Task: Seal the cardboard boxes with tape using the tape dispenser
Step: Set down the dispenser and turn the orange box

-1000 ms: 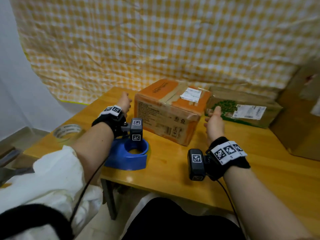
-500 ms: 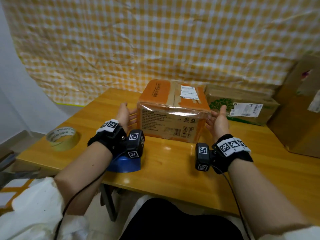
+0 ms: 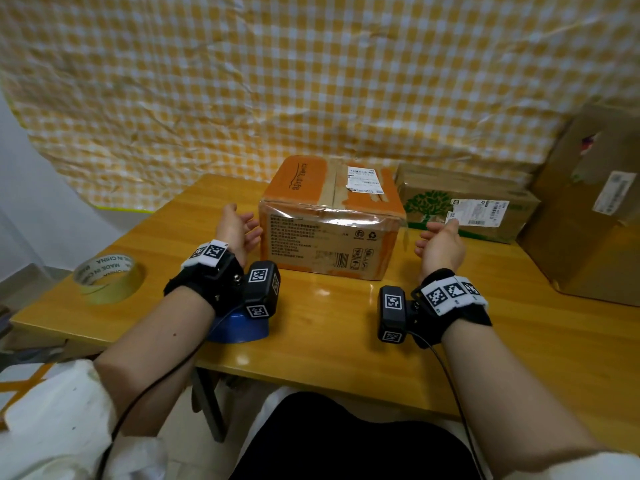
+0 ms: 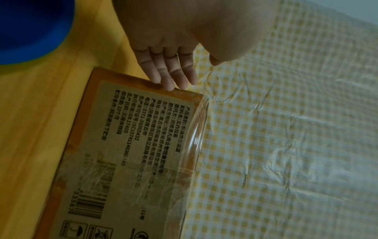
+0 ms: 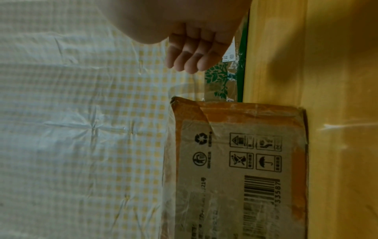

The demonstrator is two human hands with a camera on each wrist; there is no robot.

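Orange cardboard box (image 3: 332,216) sits on the wooden table (image 3: 311,341), glossy tape across its top front edge. Left hand (image 3: 237,230) is just left of the box, fingers (image 4: 174,72) straight and relaxed, grasping nothing. Right hand (image 3: 441,245) is just right of it, equally released. Blue tape dispenser (image 3: 239,329) lies nearer than the box, under the left wrist. 1 tape roll (image 3: 109,277) lies far left of the box.

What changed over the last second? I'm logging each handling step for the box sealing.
The orange box was turned from cornerwise to square-on. The left hand and right hand have both drawn back from its ends, open. The blue tape dispenser, tape roll and green-printed box stayed put.
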